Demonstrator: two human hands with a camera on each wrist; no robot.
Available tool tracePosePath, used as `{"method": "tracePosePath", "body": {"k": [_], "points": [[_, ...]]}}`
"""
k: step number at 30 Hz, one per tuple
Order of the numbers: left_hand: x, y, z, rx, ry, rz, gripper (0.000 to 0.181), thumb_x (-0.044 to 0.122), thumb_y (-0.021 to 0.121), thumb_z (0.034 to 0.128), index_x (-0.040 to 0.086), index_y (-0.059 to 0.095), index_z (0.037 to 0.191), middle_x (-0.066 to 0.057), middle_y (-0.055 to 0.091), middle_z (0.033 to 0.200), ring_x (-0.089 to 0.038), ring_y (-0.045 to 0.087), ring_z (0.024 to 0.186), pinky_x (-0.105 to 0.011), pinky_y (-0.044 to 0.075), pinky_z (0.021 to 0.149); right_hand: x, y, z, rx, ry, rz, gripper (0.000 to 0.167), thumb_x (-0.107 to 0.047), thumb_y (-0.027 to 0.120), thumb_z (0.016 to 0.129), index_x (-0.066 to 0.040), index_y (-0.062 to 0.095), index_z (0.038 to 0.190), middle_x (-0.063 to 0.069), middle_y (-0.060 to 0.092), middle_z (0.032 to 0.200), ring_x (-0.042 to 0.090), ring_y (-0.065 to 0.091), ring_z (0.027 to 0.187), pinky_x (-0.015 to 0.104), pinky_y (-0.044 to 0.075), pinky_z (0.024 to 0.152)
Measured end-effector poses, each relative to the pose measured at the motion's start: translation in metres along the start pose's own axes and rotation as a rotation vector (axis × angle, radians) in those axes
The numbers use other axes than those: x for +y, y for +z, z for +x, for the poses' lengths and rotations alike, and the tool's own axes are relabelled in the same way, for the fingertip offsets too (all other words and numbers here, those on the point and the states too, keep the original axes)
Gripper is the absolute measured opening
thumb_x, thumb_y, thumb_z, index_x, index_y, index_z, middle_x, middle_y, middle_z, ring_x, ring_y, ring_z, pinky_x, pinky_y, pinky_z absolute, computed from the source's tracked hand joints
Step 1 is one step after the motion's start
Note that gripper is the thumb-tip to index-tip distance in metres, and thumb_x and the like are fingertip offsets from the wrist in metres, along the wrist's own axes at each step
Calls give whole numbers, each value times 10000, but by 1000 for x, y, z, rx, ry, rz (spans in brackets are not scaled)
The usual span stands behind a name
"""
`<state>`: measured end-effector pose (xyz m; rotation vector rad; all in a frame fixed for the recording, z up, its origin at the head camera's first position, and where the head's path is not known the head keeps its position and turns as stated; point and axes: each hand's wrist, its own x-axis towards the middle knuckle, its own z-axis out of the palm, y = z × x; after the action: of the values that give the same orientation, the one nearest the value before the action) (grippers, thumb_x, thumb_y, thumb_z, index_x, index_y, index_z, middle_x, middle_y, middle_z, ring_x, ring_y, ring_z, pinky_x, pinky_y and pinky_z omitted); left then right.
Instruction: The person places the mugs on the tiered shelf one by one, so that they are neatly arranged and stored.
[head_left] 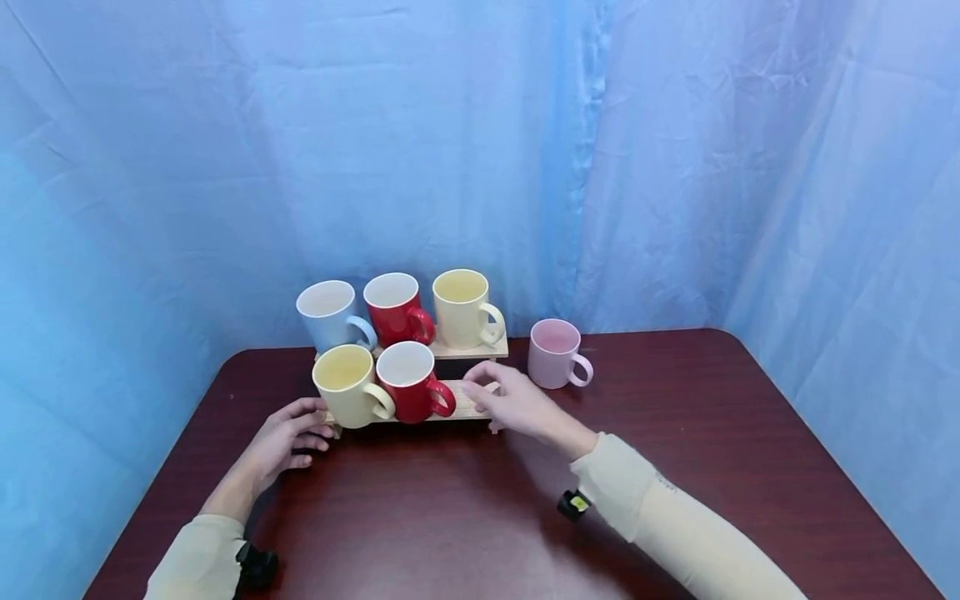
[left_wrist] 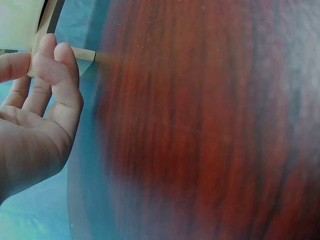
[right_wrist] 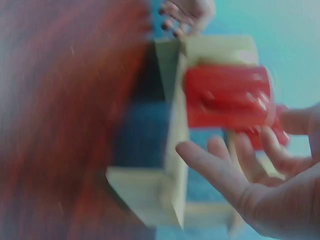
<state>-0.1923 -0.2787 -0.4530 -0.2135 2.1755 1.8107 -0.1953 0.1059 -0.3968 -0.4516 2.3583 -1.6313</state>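
Observation:
A two-tier wooden stand point(head_left: 467, 404) holds several mugs. On its lower shelf are a yellow mug point(head_left: 343, 392) and a red mug point(head_left: 406, 387); the shelf's right end bears no mug. My left hand point(head_left: 288, 437) is at the stand's left end, beside the yellow mug, its loosely bent fingers by the wood in the left wrist view. Over the lower shelf's right end, my right hand point(head_left: 517, 404) holds nothing, its fingers apart and slightly bent near the red mug. A pink mug point(head_left: 551, 362) stands on the table, right of the stand.
The upper shelf carries a light blue mug point(head_left: 327, 321), another red mug point(head_left: 392, 312) and a cream-yellow mug point(head_left: 459, 312). Everything rests on a dark reddish wooden table point(head_left: 675, 417). Blue curtains point(head_left: 450, 150) hang behind and on both sides.

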Motion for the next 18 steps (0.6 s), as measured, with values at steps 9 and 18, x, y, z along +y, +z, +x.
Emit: {"method": "tracePosePath", "body": {"k": [9, 18], "points": [[3, -4, -6, 38, 6, -28, 294, 295, 568, 1042, 168, 535, 1305, -69, 689, 981, -186, 673, 803, -303, 531, 589, 17, -80, -12, 98, -4, 74, 319, -199, 610, 1037, 18, 542, 1261, 226, 625, 1139, 301, 684, 848, 485, 599, 729], [-2, -4, -2, 53, -11, -35, 343, 294, 567, 1042, 146, 520, 1348, -78, 686, 990, -191, 672, 788, -294, 533, 586, 62, -136, -14, 256, 87, 64, 602, -297, 615, 1031, 16, 330, 1459, 275, 413, 1423, 337, 680, 964, 418, 606, 711]]}}
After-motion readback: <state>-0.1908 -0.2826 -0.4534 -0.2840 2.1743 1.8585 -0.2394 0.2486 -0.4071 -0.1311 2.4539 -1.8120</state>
